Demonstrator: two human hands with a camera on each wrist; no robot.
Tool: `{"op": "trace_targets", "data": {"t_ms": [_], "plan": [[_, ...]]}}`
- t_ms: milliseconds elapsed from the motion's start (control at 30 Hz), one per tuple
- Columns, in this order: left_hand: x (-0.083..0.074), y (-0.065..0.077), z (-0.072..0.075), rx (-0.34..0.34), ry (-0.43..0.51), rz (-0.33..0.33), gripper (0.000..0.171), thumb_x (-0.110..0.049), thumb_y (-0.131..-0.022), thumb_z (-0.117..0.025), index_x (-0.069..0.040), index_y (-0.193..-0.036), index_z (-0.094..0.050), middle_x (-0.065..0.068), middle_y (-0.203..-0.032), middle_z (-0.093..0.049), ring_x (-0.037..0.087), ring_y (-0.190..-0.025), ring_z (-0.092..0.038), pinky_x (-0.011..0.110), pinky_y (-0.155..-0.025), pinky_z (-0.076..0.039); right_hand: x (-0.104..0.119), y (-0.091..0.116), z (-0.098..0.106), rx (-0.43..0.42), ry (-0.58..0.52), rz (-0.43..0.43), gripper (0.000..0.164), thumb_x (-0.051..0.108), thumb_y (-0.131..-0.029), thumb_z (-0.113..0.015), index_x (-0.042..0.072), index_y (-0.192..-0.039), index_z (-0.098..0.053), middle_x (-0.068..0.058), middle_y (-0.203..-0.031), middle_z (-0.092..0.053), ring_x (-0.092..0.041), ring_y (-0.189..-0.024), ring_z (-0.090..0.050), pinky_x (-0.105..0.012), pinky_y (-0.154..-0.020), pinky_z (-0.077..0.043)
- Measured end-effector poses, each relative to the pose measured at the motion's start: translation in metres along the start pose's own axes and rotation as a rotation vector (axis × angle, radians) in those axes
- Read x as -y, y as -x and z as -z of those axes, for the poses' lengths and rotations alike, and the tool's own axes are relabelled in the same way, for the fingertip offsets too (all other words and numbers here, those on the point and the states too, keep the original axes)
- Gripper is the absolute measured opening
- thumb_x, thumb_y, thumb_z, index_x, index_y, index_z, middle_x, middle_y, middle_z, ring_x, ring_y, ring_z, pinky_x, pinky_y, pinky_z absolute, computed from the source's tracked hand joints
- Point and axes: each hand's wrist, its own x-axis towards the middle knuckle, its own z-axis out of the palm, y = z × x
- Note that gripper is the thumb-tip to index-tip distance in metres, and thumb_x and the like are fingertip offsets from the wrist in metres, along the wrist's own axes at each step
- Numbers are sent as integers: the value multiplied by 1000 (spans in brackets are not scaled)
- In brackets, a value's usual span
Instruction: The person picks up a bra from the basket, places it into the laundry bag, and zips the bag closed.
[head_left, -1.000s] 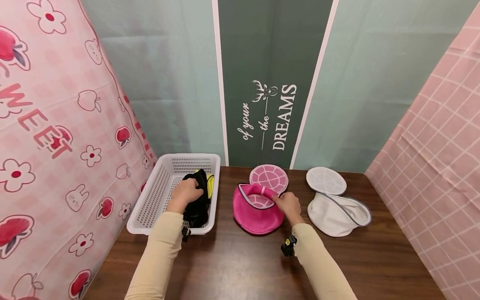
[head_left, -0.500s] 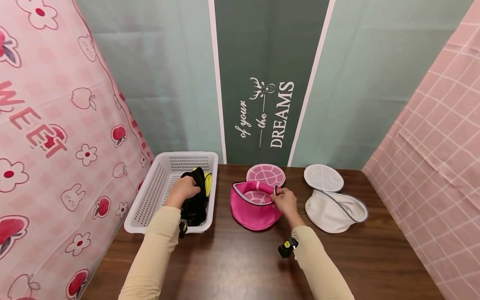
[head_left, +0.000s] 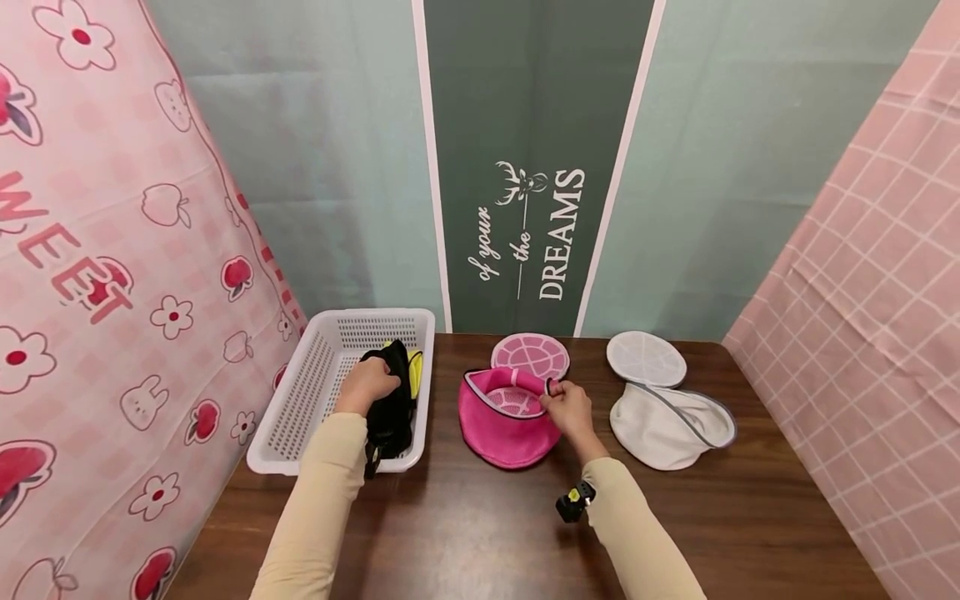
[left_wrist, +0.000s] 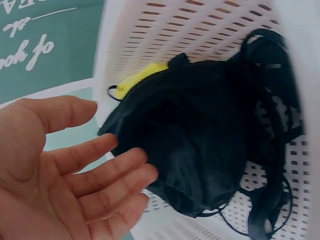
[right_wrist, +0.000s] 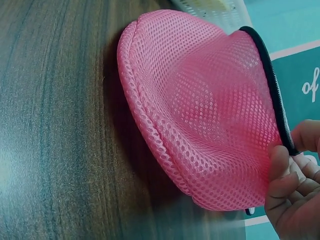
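Note:
My left hand (head_left: pixel 367 382) is inside the white basket (head_left: pixel 267 457). In the left wrist view its fingers are spread, with the fingertips at a bunched black cloth item (left_wrist: pixel 185 135) that has straps and thin cords. That item's exact kind is unclear. A pink mesh laundry bag (head_left: pixel 495 433) stands on the table with its mouth up. Thumb and fingers of my right hand (head_left: pixel 570 412) pinch the dark-trimmed rim (right_wrist: pixel 274 90) of this bag. Its round pink lid (head_left: pixel 530 354) is folded back behind it, and through the mouth the patterned inside shows.
Right of the pink bag lies a white laundry bag (head_left: pixel 651 429), its round lid (head_left: pixel 647 358) folded back. Something yellow (head_left: pixel 415 372) is in the basket beside the black cloth. All stand on a brown wooden table (head_left: pixel 480 533); printed curtains (head_left: pixel 375 167) enclose the back and sides.
The pink bag's mouth has been drawn wider by my right hand, which stays at its rim. My left hand stays over the black cloth. The head view has shifted slightly.

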Motion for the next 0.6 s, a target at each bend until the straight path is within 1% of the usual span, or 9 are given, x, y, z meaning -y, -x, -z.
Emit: {"op": "trace_targets", "data": {"t_ms": [33,67,100,167,200,300,467,533,600], "plan": [[1,-1,-1,-11,-3,11,20,-19,-82,-57,-2,-72,-53,8,-64,-47,20,-54,-39,33,-51,-35,0,0,0,3,0,-4,15,11,-77,-69,0,-82,-59,-5,-64,-60,-19,-60,-57,-30,-56,-42],[3,-2,-2,-21,3,25,22,-20,-82,-57,1,-84,-57,14,-75,-55,25,-61,-47,37,-56,-40,0,0,0,7,0,-8,15,10,-77,-69,0,-82,-59,-5,-64,-61,-19,-60,-58,-30,-56,-43],[4,-4,-4,-35,13,40,30,-22,-83,-58,4,-97,-59,20,-88,-59,31,-72,-54,41,-62,-44,0,0,0,9,-1,-7,14,10,-77,-69,0,-82,-59,-5,-64,-61,-19,-60,-58,-30,-56,-43],[6,-8,-5,-66,32,56,48,-25,-83,-58,6,-120,-53,27,-112,-56,40,-93,-55,50,-74,-45,0,1,1,9,-6,-3,14,9,-77,-68,0,-82,-59,-5,-64,-61,-19,-60,-58,-30,-55,-43],[7,-10,-6,-71,47,64,50,-26,-83,-58,6,-122,-52,28,-114,-55,42,-97,-54,51,-77,-44,0,1,1,8,-6,-1,14,9,-77,-68,-1,-82,-59,-5,-64,-61,-19,-60,-58,-30,-55,-43],[7,-16,-5,-76,82,73,50,-26,-84,-59,7,-121,-51,28,-114,-55,41,-96,-55,51,-78,-44,0,1,1,4,-8,-5,14,9,-76,-68,0,-82,-60,-5,-64,-61,-18,-60,-57,-29,-55,-42],[2,-19,1,-47,77,68,38,-22,-84,-58,8,-109,-57,24,-97,-59,34,-77,-56,44,-66,-45,1,1,1,16,-12,-11,13,9,-76,-66,1,-81,-59,-5,-63,-61,-17,-57,-57,-28,-54,-42],[1,-20,2,-41,59,62,40,-22,-84,-58,8,-110,-56,24,-98,-59,35,-78,-56,44,-66,-45,2,1,0,20,-8,-2,12,9,-76,-66,1,-80,-58,-5,-63,-60,-17,-58,-57,-28,-54,-42],[0,-22,2,-30,53,58,46,-22,-84,-59,7,-119,-53,26,-107,-57,37,-86,-56,46,-71,-46,2,1,-1,18,2,9,12,9,-76,-66,1,-79,-58,-4,-63,-59,-19,-61,-56,-29,-55,-41]]}}
